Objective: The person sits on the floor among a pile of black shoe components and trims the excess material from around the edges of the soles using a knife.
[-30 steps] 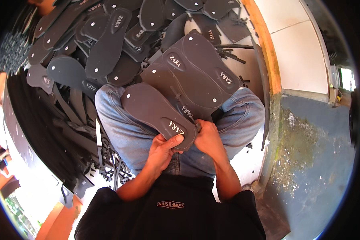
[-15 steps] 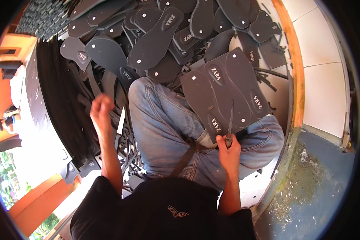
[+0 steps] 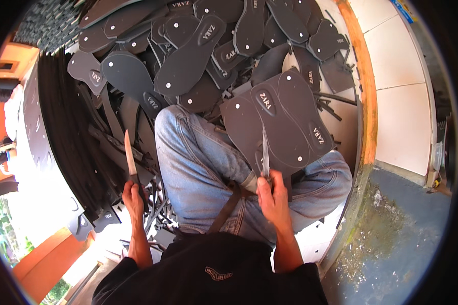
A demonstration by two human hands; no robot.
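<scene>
Currently, my left hand point(image 3: 133, 197) is closed around the handle of a light-bladed knife point(image 3: 131, 158), from which it was apart half a second ago, while my right hand point(image 3: 274, 201) grips a second knife point(image 3: 265, 153) as before, its blade over the dark sole sheet point(image 3: 286, 121). The two blades stand well apart, with my left knee point(image 3: 177, 124) and open room between them, and the sheet overlaps my right leg. Beyond its far edge the loose soles point(image 3: 191, 58) crowd close, and a wooden edging point(image 3: 367, 101) bounds the right side, apart from the sheet.
</scene>
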